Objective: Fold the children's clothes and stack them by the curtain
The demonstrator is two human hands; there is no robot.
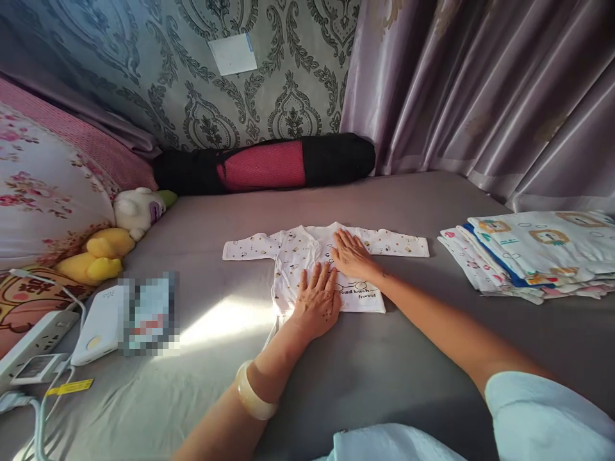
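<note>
A small white baby shirt (291, 272) with printed motifs lies spread on the grey bed sheet (384, 371), both sleeves stretched out sideways. My left hand (317, 301) rests flat on the lower middle of the shirt, palm down, fingers extended. Higher up, near the neckline, my right hand (353, 256) also lies flat on the cloth with its fingers stretched out. Neither hand grips anything. Part of the lettering on the shirt front is covered by my hands. A pale bangle (254, 392) circles my left wrist.
Folded printed cloths (533, 256) are stacked at the right. A black and red long bag (264, 165) lies along the wall. On the left are plush toys (137, 211), a white device (100, 323), a blurred packet (150, 314) and a power strip (41, 342) with cables.
</note>
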